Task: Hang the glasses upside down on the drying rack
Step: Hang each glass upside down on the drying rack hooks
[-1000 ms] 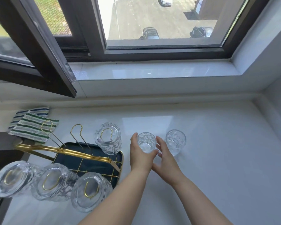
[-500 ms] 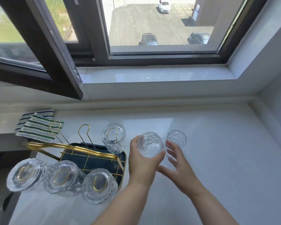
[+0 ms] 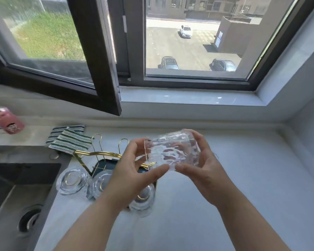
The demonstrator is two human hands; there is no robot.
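A clear textured glass (image 3: 172,151) lies on its side in the air above the white counter, its mouth facing left. My left hand (image 3: 134,171) grips it at the rim end and my right hand (image 3: 201,167) holds the base end. Below and to the left stands the gold wire drying rack (image 3: 98,153) on a dark tray (image 3: 105,164). Three glasses hang upside down along its near side: one at the left (image 3: 72,181), one in the middle (image 3: 98,185), one partly behind my left wrist (image 3: 143,200). Two gold hooks at the back stand bare. My hands hide the rack's right part.
A striped green and white cloth (image 3: 69,142) lies behind the rack. A dark sink (image 3: 16,187) with a drain is at the left, a pink bottle (image 3: 5,118) beyond it. An open dark window sash (image 3: 98,69) juts over the counter's back left.
The glass has been lifted off the counter and turned onto its side, and my right hand has taken hold of its base. The view has tilted up and shifted left.
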